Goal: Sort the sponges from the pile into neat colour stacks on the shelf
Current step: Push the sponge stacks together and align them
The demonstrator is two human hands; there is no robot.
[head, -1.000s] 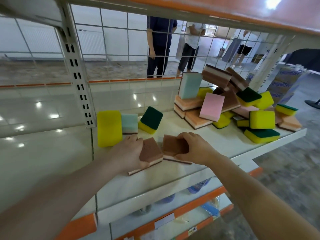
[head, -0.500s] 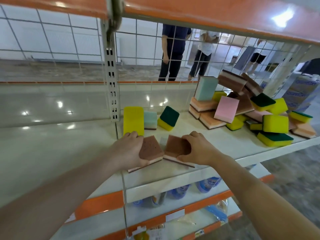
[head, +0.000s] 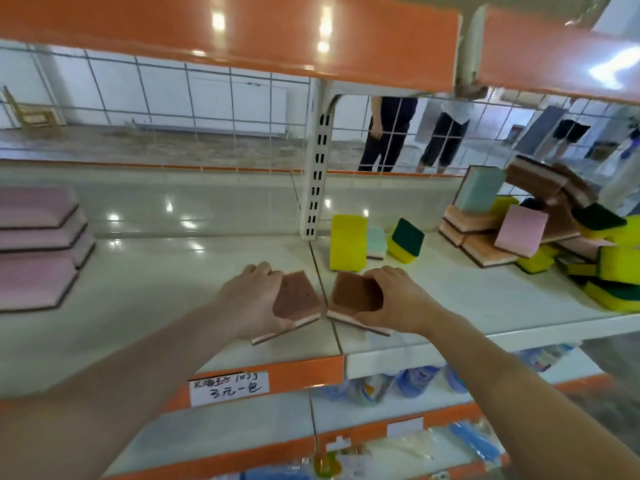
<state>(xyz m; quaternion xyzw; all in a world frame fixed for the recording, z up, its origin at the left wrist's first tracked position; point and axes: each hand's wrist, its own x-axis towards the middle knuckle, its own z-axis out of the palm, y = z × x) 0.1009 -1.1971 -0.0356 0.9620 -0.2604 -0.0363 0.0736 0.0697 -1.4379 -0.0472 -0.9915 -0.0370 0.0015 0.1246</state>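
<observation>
We are seeing one handwritten white price label [head: 229,388] sitting on the orange front edge of the shelf [head: 298,372], below the hands; its top line is showing smeared characters ending in what looks like "103g", and its lower line is reading "3元一包". Further white tags [head: 405,426] are hanging on the orange strips of the lower shelves, and we are finding them too blurred to read, as is the print on the blue packets [head: 415,379] below.

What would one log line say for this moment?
left hand: holds brown sponge | right hand: holds second brown sponge | pile: unsorted
</observation>
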